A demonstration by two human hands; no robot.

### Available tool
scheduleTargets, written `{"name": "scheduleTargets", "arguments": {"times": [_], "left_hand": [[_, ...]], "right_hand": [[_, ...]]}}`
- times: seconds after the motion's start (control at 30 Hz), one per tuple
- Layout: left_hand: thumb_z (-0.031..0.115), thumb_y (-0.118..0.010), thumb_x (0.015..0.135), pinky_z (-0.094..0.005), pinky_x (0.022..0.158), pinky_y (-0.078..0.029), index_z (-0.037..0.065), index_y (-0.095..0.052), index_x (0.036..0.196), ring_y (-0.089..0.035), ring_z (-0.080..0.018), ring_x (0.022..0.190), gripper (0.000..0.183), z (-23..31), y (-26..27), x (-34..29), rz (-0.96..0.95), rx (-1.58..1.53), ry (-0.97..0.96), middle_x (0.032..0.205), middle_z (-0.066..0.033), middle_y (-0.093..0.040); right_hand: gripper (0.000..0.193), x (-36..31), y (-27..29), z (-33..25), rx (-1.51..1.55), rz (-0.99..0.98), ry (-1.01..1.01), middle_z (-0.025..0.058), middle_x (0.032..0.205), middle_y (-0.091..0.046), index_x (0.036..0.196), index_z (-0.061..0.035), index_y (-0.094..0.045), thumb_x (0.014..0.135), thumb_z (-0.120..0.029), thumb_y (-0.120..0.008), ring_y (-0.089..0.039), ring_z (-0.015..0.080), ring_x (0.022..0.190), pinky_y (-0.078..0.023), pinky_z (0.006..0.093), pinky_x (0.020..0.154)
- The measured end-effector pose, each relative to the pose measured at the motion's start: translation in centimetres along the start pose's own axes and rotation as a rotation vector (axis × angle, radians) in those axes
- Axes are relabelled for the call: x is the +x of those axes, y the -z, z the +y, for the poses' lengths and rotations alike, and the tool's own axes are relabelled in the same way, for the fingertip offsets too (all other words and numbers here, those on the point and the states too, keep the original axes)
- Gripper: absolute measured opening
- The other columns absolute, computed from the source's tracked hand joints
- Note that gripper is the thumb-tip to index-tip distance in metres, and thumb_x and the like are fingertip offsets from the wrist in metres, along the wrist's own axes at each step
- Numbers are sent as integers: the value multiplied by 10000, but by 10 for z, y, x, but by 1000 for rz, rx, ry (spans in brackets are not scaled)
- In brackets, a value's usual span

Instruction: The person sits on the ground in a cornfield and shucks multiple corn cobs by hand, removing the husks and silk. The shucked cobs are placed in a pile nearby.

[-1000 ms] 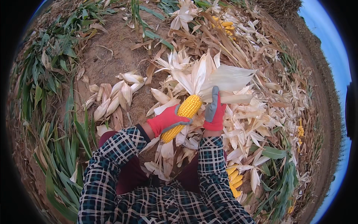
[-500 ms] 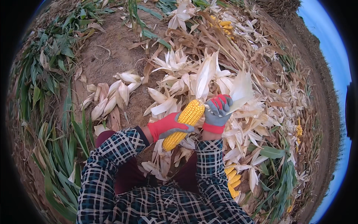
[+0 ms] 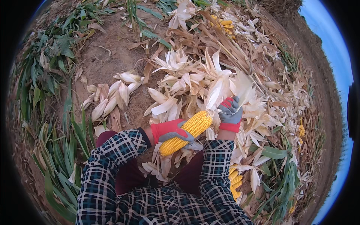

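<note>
A bare yellow corn cob [image 3: 198, 123] lies slantwise across my gloved left hand [image 3: 173, 131], which is closed around its middle. Pale dry husk [image 3: 218, 92] spreads from the cob's upper right end. My right hand [image 3: 230, 110], in a red and grey glove, is closed on part of that husk just right of the cob's end. The husk's leaves fan out above and beyond the right hand. My left palm and the underside of the cob are hidden.
Several unhusked ears [image 3: 110, 98] lie on brown soil to the left. Husked yellow cobs [image 3: 234, 182] are piled by my right side, with more cobs [image 3: 226, 25] at the far right. Loose dry husks [image 3: 172, 84] cover the ground ahead; green leaves [image 3: 62, 161] lie at left.
My right hand has moved right with the husk. The cob has tilted further toward the right, its upper end lower than before. My left hand keeps its hold.
</note>
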State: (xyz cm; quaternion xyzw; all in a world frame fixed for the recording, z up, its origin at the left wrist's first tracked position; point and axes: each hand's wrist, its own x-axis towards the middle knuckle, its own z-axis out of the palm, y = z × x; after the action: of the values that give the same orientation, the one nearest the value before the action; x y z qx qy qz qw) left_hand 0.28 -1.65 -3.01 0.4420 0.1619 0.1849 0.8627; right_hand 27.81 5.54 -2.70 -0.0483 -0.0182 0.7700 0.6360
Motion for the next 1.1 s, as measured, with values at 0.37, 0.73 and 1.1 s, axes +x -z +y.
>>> {"name": "scheduleTargets", "arguments": {"times": [0.37, 0.73, 1.1], "left_hand": [[384, -679, 867, -346, 818, -548, -24, -508, 1297, -661, -218, 885, 617, 44, 16, -26, 271, -302, -339, 1012, -109, -648], [346, -620, 931, -384, 996, -478, -26, -494, 1301, -637, -275, 1080, 540, 55, 54, -17, 471, -99, -570, 1116, -142, -653], [190, -684, 889, -315, 870, -515, 16, -534, 1220, -638, -169, 976, 403, 58, 41, -4, 862, -16, -682, 1052, -71, -643]], "right_hand": [[1252, 28, 20, -20, -681, 421, -2, 239, 1574, -120, 1531, -8, -47, 725, -699, -711, -231, 396, 1441, -372, 617, 1056], [619, -30, -13, 147, -943, -146, -635, 116, 1225, -615, 1367, -38, -463, 956, -488, -570, -660, 232, 1001, -549, 356, 840], [516, -27, 10, 168, -2067, -66, 194, 68, 939, -659, 1224, -18, -532, 837, -270, -763, -650, 157, 800, -521, 305, 681]]}}
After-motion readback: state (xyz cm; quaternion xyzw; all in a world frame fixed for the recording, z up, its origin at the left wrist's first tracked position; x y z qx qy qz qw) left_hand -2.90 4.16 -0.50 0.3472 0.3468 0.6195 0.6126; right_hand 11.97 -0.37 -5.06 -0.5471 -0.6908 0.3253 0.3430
